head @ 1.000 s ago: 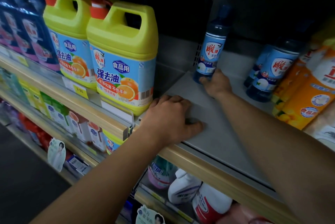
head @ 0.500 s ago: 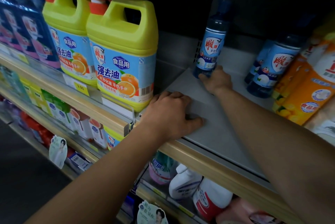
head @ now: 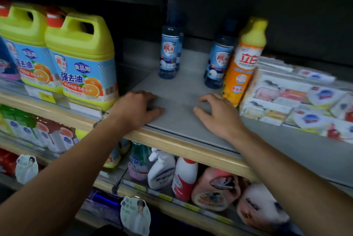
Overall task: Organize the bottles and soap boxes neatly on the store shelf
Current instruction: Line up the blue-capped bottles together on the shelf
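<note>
A grey shelf board (head: 179, 90) holds two slim blue bottles (head: 169, 52) at the back left and two more blue bottles (head: 218, 62) further right. An orange bottle with a yellow cap (head: 243, 62) leans beside them. Soap boxes (head: 298, 98) lie stacked at the right. My left hand (head: 135, 109) rests on the front left of the board, fingers bent, holding nothing. My right hand (head: 217, 113) rests on the board just in front of the orange bottle, fingers loosely spread, empty.
Two big yellow jugs (head: 80, 60) stand on the neighbouring shelf at left. A wooden shelf edge (head: 181, 146) runs below my hands. Spray bottles and refill pouches (head: 187, 178) fill the shelf underneath. Packs (head: 38, 132) line the lower left shelf.
My right hand has let go of the back-left blue bottle and drawn back to the front of the board. The view has swung right, showing the soap boxes. My left hand stays put.
</note>
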### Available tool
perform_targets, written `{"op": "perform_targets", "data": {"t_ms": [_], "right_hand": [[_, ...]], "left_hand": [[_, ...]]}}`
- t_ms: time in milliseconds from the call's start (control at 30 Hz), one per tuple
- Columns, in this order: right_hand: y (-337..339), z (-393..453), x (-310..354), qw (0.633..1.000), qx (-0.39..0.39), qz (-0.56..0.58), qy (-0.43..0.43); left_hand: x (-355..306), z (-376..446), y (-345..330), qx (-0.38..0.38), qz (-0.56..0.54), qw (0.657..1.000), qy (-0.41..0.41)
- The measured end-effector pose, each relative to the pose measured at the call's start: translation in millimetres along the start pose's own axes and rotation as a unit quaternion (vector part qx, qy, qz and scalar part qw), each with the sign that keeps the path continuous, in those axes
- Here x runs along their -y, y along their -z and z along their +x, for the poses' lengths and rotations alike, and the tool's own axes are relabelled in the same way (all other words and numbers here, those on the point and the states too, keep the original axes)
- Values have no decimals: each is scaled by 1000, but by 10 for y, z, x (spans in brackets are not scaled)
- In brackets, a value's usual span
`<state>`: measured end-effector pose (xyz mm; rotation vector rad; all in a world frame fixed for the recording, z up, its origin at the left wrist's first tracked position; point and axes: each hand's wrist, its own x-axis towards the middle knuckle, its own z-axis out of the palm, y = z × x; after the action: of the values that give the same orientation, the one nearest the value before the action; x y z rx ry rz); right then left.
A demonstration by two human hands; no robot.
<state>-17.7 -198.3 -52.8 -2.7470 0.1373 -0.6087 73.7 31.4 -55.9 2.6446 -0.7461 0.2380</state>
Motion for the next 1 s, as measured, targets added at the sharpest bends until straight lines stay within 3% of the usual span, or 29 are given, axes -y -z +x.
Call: {"op": "perform_targets", "data": {"t_ms": [200, 300, 567, 1000], "right_hand": [[742, -214, -352, 982, -189, 7, -18], [1051, 23, -466, 968, -243, 43, -45], [1223, 844, -394, 971, -214, 88, -59], [945, 916, -529, 957, -270, 103, -35]], "left_hand": [[-298, 19, 32, -27, -58, 998, 3], [-499, 132, 42, -36, -71, 997, -13], [-804, 561, 76, -68, -109, 991, -25], [-1416, 1997, -172, -94, -283, 954, -27]]}}
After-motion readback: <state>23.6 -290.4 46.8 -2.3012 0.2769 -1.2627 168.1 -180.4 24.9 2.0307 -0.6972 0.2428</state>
